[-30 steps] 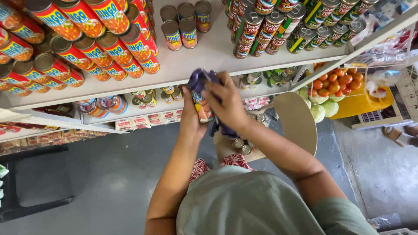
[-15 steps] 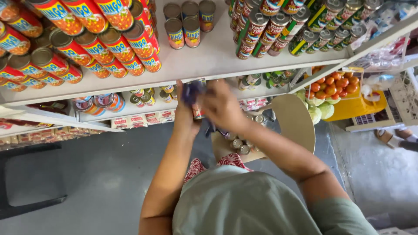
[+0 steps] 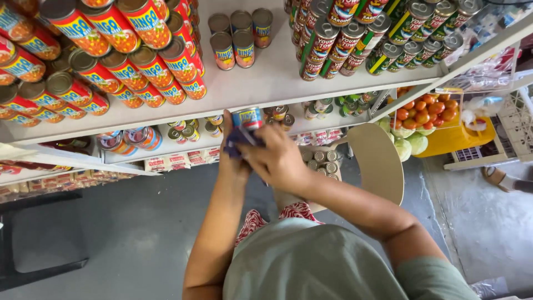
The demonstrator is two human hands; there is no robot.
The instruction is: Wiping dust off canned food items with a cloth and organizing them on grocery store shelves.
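Both hands work just below the front edge of the white shelf (image 3: 261,89). The left hand (image 3: 232,153) grips a tin can (image 3: 247,118). The right hand (image 3: 276,159) presses a dark blue cloth (image 3: 237,138) against it. Red-labelled cans (image 3: 127,55) are stacked at the shelf's left.
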